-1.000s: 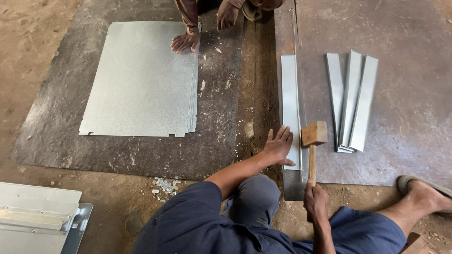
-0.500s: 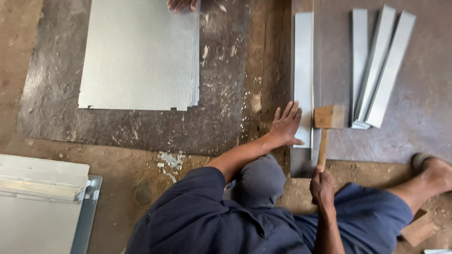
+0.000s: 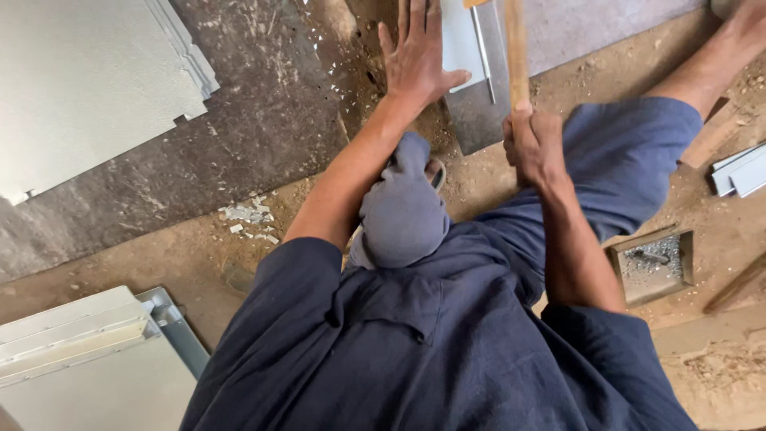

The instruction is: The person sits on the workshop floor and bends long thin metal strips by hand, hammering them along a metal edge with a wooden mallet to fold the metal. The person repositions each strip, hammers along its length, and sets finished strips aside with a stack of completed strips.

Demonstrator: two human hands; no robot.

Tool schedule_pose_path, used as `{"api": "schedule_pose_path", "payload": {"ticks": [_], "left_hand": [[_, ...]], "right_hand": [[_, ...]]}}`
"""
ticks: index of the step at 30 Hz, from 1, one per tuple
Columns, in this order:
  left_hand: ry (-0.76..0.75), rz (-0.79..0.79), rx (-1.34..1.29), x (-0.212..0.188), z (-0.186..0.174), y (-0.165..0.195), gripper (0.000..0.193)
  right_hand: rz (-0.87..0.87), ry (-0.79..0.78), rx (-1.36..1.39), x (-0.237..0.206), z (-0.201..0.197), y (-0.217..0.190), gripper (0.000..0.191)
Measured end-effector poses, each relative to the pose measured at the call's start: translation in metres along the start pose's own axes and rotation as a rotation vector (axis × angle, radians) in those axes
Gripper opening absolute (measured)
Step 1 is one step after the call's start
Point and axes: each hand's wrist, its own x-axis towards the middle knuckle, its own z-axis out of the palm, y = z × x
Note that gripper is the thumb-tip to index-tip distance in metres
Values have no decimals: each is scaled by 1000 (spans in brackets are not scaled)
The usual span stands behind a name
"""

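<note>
My left hand [image 3: 416,54] lies flat with fingers spread at the edge of a dark steel plate, its thumb touching a narrow grey metal strip [image 3: 461,41]. My right hand [image 3: 533,142] is closed around the wooden handle of a mallet [image 3: 515,48]; the mallet's head is cut off by the top edge of the view. My bent left knee in blue cloth [image 3: 401,209] sits between my arms, and my right leg stretches toward the upper right, bare foot barely in view.
A large grey metal sheet [image 3: 84,76] lies on a dark plate at upper left. Folded sheet-metal parts [image 3: 76,351] sit at lower left. Small metal scraps [image 3: 249,222] lie on the dirt floor. A small wooden box of bits [image 3: 654,263] and metal strips [image 3: 738,169] are at right.
The view has tilted down and closer to my body. The other person's hands, the far strips and the mallet head have left the view. My hands keep their places.
</note>
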Motion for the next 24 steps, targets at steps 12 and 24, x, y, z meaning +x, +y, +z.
{"api": "schedule_pose_path", "payload": {"ticks": [12, 24], "left_hand": [[13, -6, 8, 6, -18, 5, 134], [-71, -61, -6, 11, -42, 13, 145]], "right_hand": [[58, 130, 410, 36, -8, -24, 39], [-547, 102, -463, 63, 15, -38, 47]]}}
